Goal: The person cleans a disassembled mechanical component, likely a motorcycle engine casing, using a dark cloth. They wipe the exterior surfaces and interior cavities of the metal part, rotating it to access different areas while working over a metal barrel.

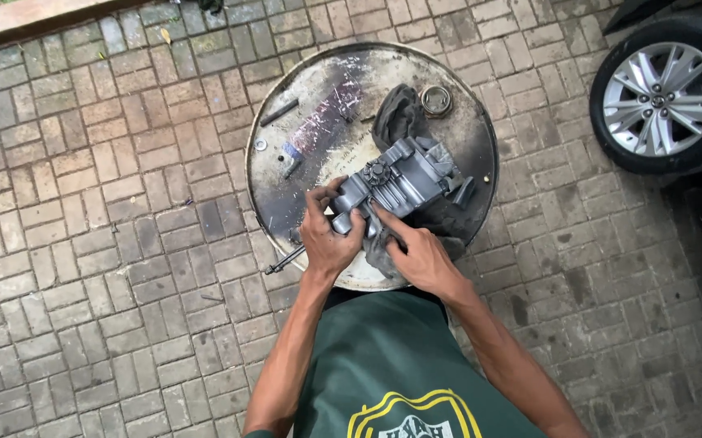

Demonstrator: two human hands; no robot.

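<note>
Two hands: left hand point(328, 235) and right hand point(421, 255), both clenched on one grey engine casting point(400, 182); one drum-top surface point(302, 174); two rags.

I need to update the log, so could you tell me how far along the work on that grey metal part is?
Already out: the grey engine casting lies on the drum top, with a round ring part, a bolt and a washer set aside. In hand: left hand grips its near end, right hand presses a grey rag against it. The casting looks dark and grimy, so cleaning seems unfinished.
</note>
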